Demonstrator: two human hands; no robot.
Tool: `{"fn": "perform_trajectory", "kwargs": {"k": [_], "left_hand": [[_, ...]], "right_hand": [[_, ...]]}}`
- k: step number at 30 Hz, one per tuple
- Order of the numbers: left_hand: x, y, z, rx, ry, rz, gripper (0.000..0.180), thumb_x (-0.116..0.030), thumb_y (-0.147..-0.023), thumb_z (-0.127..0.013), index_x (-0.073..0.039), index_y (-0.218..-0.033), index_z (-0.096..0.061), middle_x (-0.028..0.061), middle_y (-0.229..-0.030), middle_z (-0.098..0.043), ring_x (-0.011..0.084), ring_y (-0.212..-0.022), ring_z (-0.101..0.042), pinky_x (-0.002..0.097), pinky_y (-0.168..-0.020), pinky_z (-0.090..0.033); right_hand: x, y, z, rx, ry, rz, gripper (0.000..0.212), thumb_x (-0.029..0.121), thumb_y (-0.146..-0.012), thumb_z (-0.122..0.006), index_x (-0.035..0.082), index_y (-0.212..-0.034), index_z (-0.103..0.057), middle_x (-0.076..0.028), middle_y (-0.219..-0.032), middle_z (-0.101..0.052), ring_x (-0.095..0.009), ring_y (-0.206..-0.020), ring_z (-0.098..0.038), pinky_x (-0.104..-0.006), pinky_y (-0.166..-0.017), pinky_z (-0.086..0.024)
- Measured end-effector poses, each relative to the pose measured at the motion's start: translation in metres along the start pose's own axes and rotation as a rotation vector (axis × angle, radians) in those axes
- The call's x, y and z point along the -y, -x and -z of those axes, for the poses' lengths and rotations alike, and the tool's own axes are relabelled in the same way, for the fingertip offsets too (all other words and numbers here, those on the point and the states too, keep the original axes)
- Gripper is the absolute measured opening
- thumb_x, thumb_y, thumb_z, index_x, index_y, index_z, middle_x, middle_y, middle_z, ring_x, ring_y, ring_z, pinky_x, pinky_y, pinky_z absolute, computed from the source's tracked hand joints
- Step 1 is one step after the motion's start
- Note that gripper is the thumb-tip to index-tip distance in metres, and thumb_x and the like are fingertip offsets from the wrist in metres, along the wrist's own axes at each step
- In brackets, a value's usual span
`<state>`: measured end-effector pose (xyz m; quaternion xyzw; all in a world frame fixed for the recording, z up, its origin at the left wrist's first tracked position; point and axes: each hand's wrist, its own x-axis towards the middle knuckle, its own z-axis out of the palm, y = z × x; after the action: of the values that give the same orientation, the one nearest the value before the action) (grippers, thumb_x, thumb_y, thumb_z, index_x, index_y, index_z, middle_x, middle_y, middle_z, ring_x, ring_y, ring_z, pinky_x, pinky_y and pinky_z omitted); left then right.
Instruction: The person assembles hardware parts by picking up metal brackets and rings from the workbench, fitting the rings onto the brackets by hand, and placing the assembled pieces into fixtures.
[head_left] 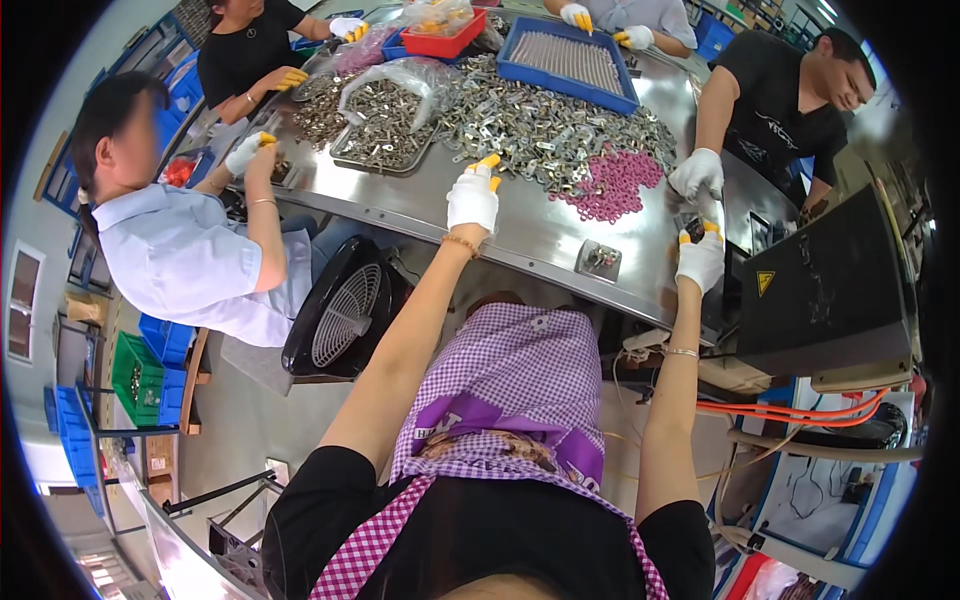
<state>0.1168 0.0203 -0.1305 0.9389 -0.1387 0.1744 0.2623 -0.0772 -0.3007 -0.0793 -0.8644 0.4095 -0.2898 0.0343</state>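
Observation:
My left hand [472, 202], in a white glove with yellow fingertips, is over the near edge of the heap of small metal parts [540, 130]. Its thumb and forefinger are apart, and nothing shows between them. At the table's right edge my right hand [700, 262], gloved the same way, has its fingers bent around something too small to make out. They are at a small dark fixture [689, 222]. Just beyond is a co-worker's white-gloved hand [698, 176]. Pink rings [615, 185] lie at the heap's right side. A small metal dish of parts [599, 260] stands between my hands.
A metal tray [375, 165] of parts, a blue tray [525, 75] with rows of pale pieces and a red bin [445, 42] stand on the metal table [400, 197]. A black fan [345, 312] is below left, a dark machine box [825, 285] right. Several co-workers surround the table.

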Motion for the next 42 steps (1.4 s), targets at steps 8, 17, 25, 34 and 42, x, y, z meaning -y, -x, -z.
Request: {"fn": "perform_trajectory", "kwargs": {"k": [8, 17, 25, 34, 42], "left_hand": [[-0.053, 0.070, 0.012, -0.078, 0.302, 0.070, 0.017, -0.019, -0.084, -0.058, -0.010, -0.095, -0.068, 0.0106, -0.087, -0.064, 0.0302, -0.065, -0.061, 0.0420, -0.064, -0.049], [-0.069, 0.092, 0.017, -0.130, 0.068, -0.234, 0.017, -0.025, -0.083, -0.061, -0.012, -0.089, -0.068, 0.0085, -0.081, -0.063, 0.0279, -0.064, -0.056, 0.0388, -0.060, -0.045], [-0.065, 0.093, 0.010, -0.197, 0.098, -0.298, 0.022, -0.028, -0.082, -0.062, -0.007, -0.087, -0.067, 0.0095, -0.077, -0.062, 0.0277, -0.064, -0.055, 0.0396, -0.060, -0.044], [-0.063, 0.093, 0.005, -0.163, 0.078, -0.291, 0.025, -0.029, -0.081, -0.063, -0.005, -0.086, -0.067, 0.0105, -0.080, -0.064, 0.0279, -0.064, -0.055, 0.0397, -0.060, -0.044], [-0.064, 0.092, 0.013, -0.128, 0.060, -0.278, 0.024, -0.028, -0.080, -0.064, -0.007, -0.090, -0.067, 0.0089, -0.083, -0.066, 0.0256, -0.066, -0.057, 0.0370, -0.061, -0.046]], "right_hand": [[-0.010, -0.003, -0.011, 0.021, 0.004, -0.011, 0.036, 0.030, -0.079, -0.069, 0.012, -0.110, -0.063, -0.008, -0.097, -0.065, -0.029, -0.082, -0.065, -0.0376, -0.075, -0.052], [0.002, -0.009, 0.002, 0.043, 0.131, 0.007, 0.037, 0.032, -0.081, -0.068, 0.011, -0.111, -0.062, -0.008, -0.095, -0.064, -0.029, -0.079, -0.064, -0.0373, -0.075, -0.052], [0.036, 0.013, -0.034, 0.354, -0.345, 0.129, 0.031, 0.026, -0.085, -0.063, 0.008, -0.110, -0.066, -0.008, -0.091, -0.068, -0.028, -0.075, -0.063, -0.0372, -0.073, -0.050], [0.046, 0.022, -0.027, 0.163, -0.273, 0.285, 0.024, 0.019, -0.082, -0.065, 0.005, -0.102, -0.068, -0.009, -0.095, -0.070, -0.028, -0.076, -0.063, -0.0340, -0.073, -0.049], [0.063, 0.075, 0.050, 0.074, -0.496, 0.637, 0.023, 0.009, -0.077, -0.069, 0.003, -0.099, -0.068, -0.010, -0.097, -0.070, -0.026, -0.076, -0.063, -0.0316, -0.072, -0.050]]}}
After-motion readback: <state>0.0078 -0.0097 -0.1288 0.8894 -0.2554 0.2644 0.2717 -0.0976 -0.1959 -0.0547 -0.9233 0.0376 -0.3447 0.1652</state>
